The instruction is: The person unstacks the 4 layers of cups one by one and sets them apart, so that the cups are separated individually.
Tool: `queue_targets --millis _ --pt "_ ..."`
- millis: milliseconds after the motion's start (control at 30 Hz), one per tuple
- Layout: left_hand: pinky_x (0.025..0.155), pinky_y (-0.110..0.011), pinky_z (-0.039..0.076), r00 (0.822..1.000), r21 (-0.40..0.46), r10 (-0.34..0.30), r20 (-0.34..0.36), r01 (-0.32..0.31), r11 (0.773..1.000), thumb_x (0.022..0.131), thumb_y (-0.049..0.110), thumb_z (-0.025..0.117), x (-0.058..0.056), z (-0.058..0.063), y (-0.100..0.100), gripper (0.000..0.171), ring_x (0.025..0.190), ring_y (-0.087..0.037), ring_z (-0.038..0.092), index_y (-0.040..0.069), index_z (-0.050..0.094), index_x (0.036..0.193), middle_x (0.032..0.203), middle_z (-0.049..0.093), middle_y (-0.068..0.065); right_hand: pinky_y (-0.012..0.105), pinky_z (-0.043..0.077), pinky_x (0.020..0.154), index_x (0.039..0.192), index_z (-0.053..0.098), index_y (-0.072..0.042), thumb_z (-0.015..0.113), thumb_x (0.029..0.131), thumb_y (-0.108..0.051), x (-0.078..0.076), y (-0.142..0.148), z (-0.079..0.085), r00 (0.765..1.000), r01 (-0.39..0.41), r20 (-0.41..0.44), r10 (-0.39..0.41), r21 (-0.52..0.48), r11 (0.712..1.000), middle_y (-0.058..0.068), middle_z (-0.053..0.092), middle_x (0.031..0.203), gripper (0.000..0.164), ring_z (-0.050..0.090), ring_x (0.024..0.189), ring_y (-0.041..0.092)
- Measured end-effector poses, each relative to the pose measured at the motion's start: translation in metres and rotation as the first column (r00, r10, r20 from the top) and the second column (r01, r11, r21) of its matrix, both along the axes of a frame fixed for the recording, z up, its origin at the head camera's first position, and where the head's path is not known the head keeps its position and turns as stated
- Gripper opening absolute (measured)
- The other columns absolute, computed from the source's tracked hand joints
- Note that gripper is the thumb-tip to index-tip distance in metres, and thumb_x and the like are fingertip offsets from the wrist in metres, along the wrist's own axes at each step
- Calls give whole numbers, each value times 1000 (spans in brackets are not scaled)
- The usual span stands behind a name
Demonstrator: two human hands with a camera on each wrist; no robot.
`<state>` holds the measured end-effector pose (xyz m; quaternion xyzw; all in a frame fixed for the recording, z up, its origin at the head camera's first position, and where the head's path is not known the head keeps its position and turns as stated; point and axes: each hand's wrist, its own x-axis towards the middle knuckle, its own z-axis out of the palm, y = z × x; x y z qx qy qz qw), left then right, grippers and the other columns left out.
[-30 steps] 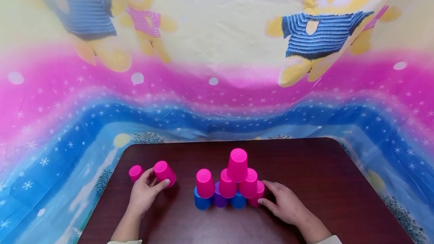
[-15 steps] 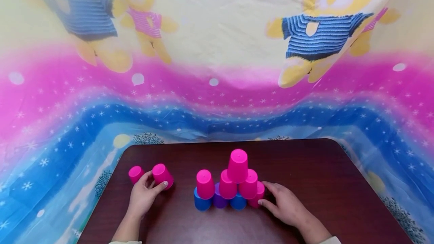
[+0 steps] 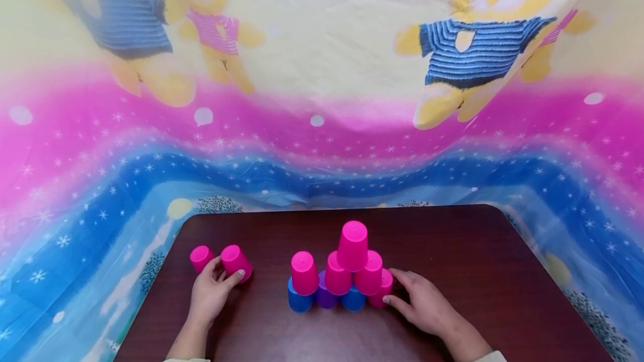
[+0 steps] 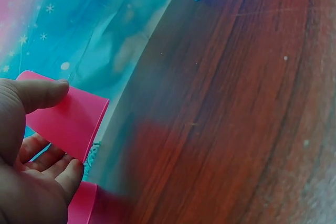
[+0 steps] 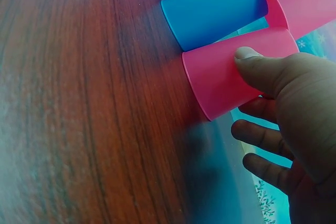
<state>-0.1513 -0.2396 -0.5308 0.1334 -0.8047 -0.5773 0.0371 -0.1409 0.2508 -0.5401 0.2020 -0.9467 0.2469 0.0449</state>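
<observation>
My left hand grips an upside-down pink cup between thumb and fingers, left of the stack. In the left wrist view the thumb lies along the wall of this held cup. My right hand pinches the pink cup at the right end of the bottom row, thumb in front. Beside it in that row stand a blue cup, a purple cup and another blue cup. Three pink cups form the second row, including a left one. A single pink cup tops the right pair.
Another pink cup stands at the far left, just beyond my left hand. The dark wooden table has rounded back corners. A printed cloth with bears and snowflakes hangs behind and around it.
My left hand's cup has shifted a little to the left and nearer me, closer to the far-left pink cup. My right hand and the stack stay as they were.
</observation>
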Motion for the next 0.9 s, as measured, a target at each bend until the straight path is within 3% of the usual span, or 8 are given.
queue_targets --millis 333,900 --pt "113 -45 38 998 17 26 -60 -25 1000 92 11 80 -2 -9 -3 76 144 -45 42 -8 37 152 156 39 -33 45 58 95 142 61 -11 70 94 -58 1 0 -1 1000 4 -13 -4 -9 1000 0 69 129 68 67 117 20" --pt "114 -50 38 994 -78 91 -54 -95 992 95 14 76 -6 -21 -13 71 145 -44 41 -7 38 152 156 40 -33 46 57 97 142 61 -10 72 93 -56 1 1 -1 1000 10 -5 -10 -9 1000 2 68 131 68 66 119 21"
